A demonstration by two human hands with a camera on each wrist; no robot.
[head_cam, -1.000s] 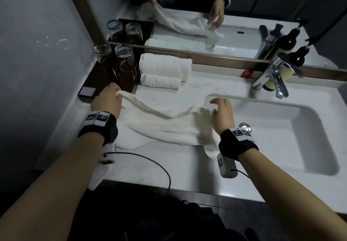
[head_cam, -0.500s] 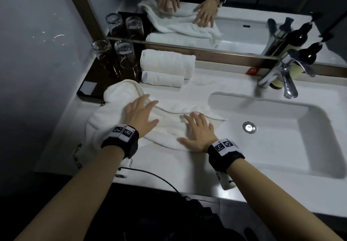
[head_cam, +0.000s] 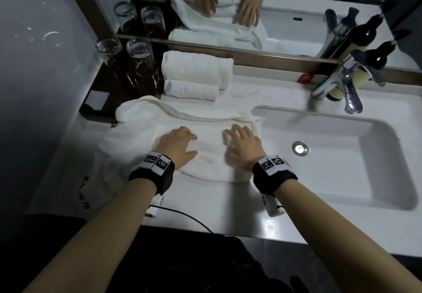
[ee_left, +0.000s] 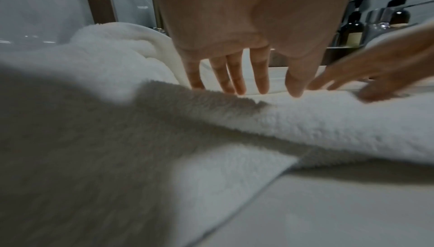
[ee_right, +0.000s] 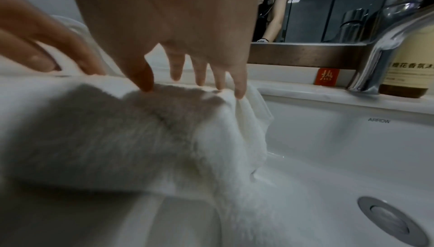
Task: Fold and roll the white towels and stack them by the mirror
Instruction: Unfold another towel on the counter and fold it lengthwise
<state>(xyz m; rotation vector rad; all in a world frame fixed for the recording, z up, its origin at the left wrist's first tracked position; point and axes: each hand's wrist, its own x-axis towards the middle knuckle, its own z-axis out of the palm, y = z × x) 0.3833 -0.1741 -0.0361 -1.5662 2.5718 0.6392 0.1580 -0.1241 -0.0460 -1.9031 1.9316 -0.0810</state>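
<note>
Both hands flat on the loose white towel (head_cam: 212, 155), which lies on the worktop (head_cam: 228, 210) left of the sink (head_cam: 342, 155), right end hanging over the basin edge. Left hand (head_cam: 177, 147) and right hand (head_cam: 243, 147) side by side, fingers (ee_left: 262, 72) straight, slightly spread, tips pressing the fold; nothing gripped. Two rolled towels (head_cam: 196, 69) stacked against the mirror (head_cam: 285, 14), beside two upturned glasses (head_cam: 139, 55) on a dark tray (head_cam: 91, 110). Faucet (head_cam: 342, 82) and bottle (ee_right: 408, 69) at the back right.
</note>
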